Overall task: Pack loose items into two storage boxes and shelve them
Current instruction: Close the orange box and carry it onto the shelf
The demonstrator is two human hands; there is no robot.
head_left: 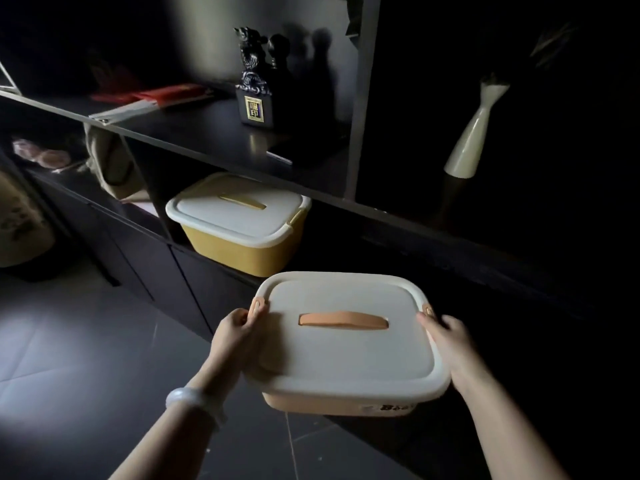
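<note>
Head view: a dim room with a dark shelving unit [221, 133] of flat matte boards, and two arms reaching forward from the bottom edge.
Held box: a peach-bodied plastic storage box with a rounded-square cream lid [346, 344] is carried in the air in front of the unit's lower shelf, above the floor; its lid is smooth and slightly domed, with a flat peach strap handle [343, 320] across the middle and peach clips at both side edges.
Left hand: the left hand [235, 332] grips the box's left edge, thumb on the lid by the clip, fingers curled under the rim; a pale smooth bangle [194, 401] circles the wrist.
Right hand: the right hand [446, 341] holds the box's right edge, fingers wrapped down round the side out of sight.
Shelved box: a mustard-yellow plastic storage box with a cream lid [239, 220] sits on the lower shelf, near its front edge, under the upper board, apart from the held box.
Upper shelf: a black ornate figurine-topped bottle with a gold square label [252, 81] stands near the upright post; flat red paper items [156, 93] lie toward the left.
Right side: a glossy cream ceramic vase with a narrow neck [474, 133] stands in shadow.
Floor: dark, glossy tiles [86, 341].
</note>
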